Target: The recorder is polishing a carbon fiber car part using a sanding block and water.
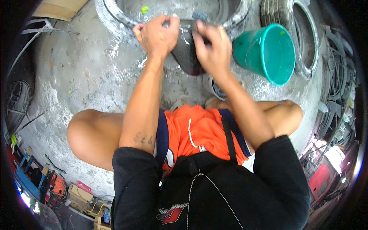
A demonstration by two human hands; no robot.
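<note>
A dark, glossy, wet-looking panel with a woven carbon-fibre pattern (186, 57) is between my hands, its rounded end toward me and its far end over a tyre (109, 17) lying flat. My left hand (159, 36) is closed on the panel's far left edge, fingers bent over it. Along the right side my right hand (214, 46) has its bent fingers and thumb around the edge; it is slightly blurred. A small grey-blue piece (199, 15) shows just beyond the right fingertips; I cannot tell what it is. The panel's underside is hidden.
A green bucket (264, 53) stands tilted in view right of my hand, beside another tyre (306, 38). Below my right wrist is a small whitish container (216, 87), partly hidden. Scrap parts (337, 84) pile up at the right; tools and boxes (78, 195) lie lower left.
</note>
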